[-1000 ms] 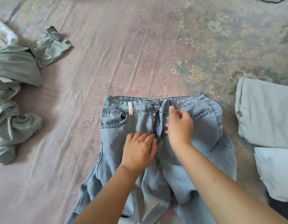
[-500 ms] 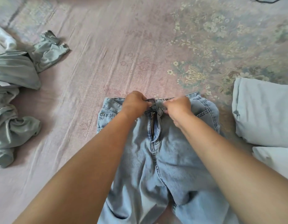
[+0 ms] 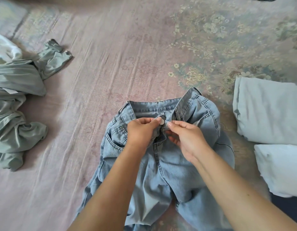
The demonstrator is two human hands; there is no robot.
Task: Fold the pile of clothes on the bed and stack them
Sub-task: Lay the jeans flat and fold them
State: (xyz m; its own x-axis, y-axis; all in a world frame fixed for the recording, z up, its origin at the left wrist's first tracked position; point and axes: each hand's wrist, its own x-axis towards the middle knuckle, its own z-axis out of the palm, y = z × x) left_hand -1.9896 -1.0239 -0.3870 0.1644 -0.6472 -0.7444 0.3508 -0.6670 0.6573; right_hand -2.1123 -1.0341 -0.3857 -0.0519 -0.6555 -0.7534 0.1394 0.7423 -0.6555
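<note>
Jeans (image 3: 169, 172) lie on the bed (image 3: 97, 80), legs toward the near edge. Left hand (image 3: 141, 132) and right hand (image 3: 186, 139) pinch the waistband at its button (image 3: 162, 122). Bare sheet beyond; crumpled clothes (image 3: 16, 100) left, folded stack (image 3: 269, 112) right

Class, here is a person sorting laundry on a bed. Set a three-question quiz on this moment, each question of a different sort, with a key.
1. True or false: both hands pinch the jeans at the waistband.
2. Which lies at the left of the view? A) folded pale blue items B) a crumpled green garment C) a pair of shoes
3. Fill in: beside the left hand fingertips sits a round metal ____.

Key
1. True; the right hand pinches there too.
2. B, the green garment; the folded pale blue items lie right.
3. button
</note>
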